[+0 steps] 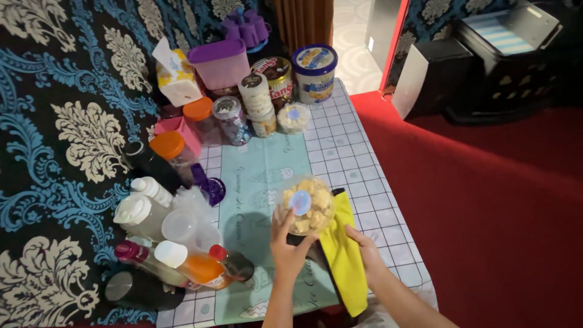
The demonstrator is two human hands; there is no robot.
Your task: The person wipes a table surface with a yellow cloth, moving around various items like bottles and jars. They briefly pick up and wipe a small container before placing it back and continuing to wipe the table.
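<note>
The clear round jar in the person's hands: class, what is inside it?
The clear jar holds pale yellow snack pieces, visible through the lid and wall. Its base is hidden by the left hand.

Both forearms are stretched forward from the lower edge. The left hand [286, 242] is raised with fingers spread and curled upward in a grasp. The right hand [362, 241] is laid lower, palm down, fingers closed.

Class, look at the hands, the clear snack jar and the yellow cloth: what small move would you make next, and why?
Probably wipe the jar with the yellow cloth. The left hand steadies the jar from below with its fingers on its side, while the right hand lies on the cloth, which rests right against the jar. The tablecloth around it is bare, so nothing blocks the move.
</note>
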